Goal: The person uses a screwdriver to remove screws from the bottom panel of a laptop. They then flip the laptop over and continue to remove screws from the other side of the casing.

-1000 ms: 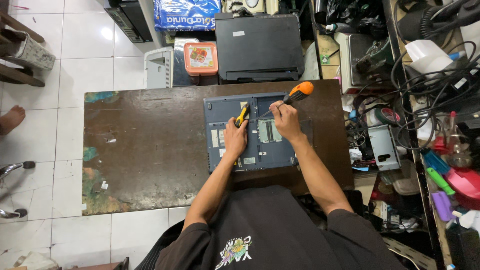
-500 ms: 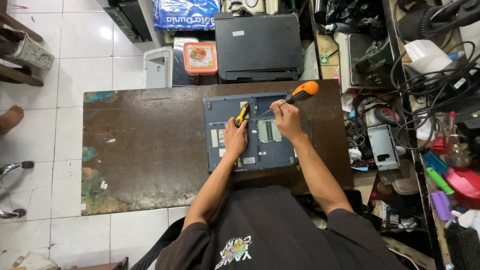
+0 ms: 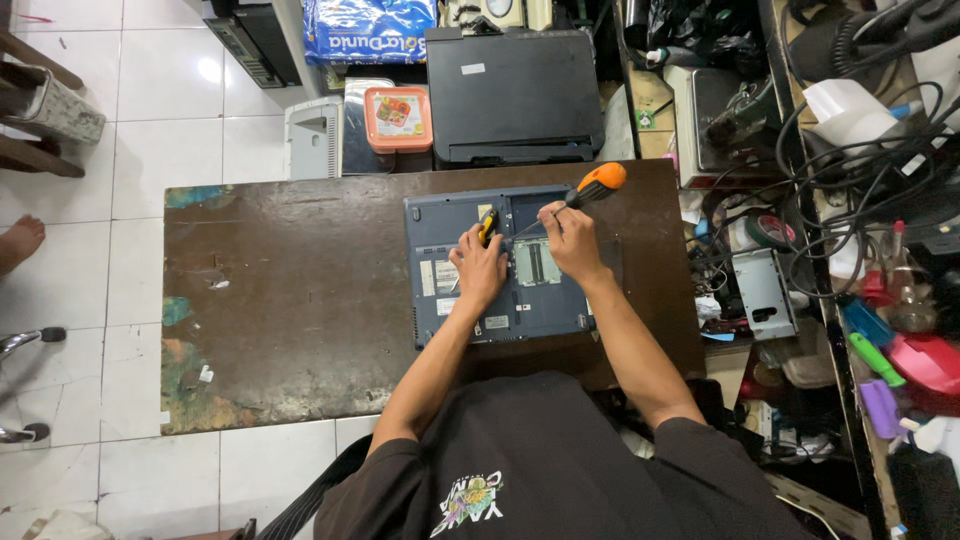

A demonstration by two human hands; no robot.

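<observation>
A blue-grey laptop (image 3: 530, 300) lies upside down on the dark wooden table (image 3: 300, 290), its bottom panel facing up. My left hand (image 3: 478, 268) rests on the laptop's underside and holds a small yellow-and-black tool (image 3: 487, 224) near the upper middle of the case. My right hand (image 3: 570, 238) grips an orange-handled screwdriver (image 3: 598, 183), its shaft slanting down-left toward the laptop between my two hands. The tip is too small to see clearly.
Behind the table stand a black printer (image 3: 515, 95), an orange-lidded box (image 3: 398, 118) and a blue printed bag (image 3: 365, 28). To the right are tangled cables (image 3: 850, 150), a metal bracket (image 3: 762, 292) and coloured plastic items. Someone's bare foot (image 3: 18, 243) shows at the left on the white tiles.
My right hand and the screwdriver have shifted slightly over the laptop; the left hand stays in place with its tool.
</observation>
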